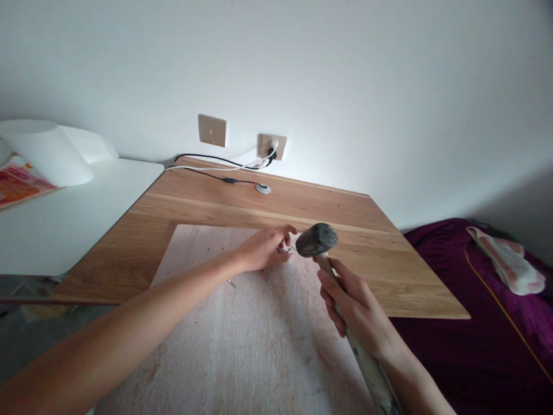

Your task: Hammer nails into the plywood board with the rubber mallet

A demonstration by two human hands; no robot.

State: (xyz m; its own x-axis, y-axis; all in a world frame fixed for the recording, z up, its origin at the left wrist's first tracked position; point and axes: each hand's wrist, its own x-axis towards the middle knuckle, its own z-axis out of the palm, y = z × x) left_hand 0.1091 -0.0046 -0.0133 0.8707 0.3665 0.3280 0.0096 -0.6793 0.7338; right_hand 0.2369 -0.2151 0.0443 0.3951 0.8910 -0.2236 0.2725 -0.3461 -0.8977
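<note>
My right hand (352,297) is wrapped around the wooden handle of a rubber mallet (317,239). The mallet's dark, worn head is raised just right of my left hand (268,248). With fingertips closed together, my left hand pinches a small silver metal pin (284,251) near the far edge of a pale, whitish-pink wooden board (224,346); the fingers partly hide it, so its exact kind is unclear. A second small metal pin (232,283) shows on the board below my left wrist. Several small dark holes dot the board's far left part.
Under the board is a wood-grain desktop (389,271) with a cable grommet (262,188). Black and white cables run to a wall socket (272,147). At left, a white table (86,225) holds a white roll (47,153). Purple fabric (436,357) lies at right.
</note>
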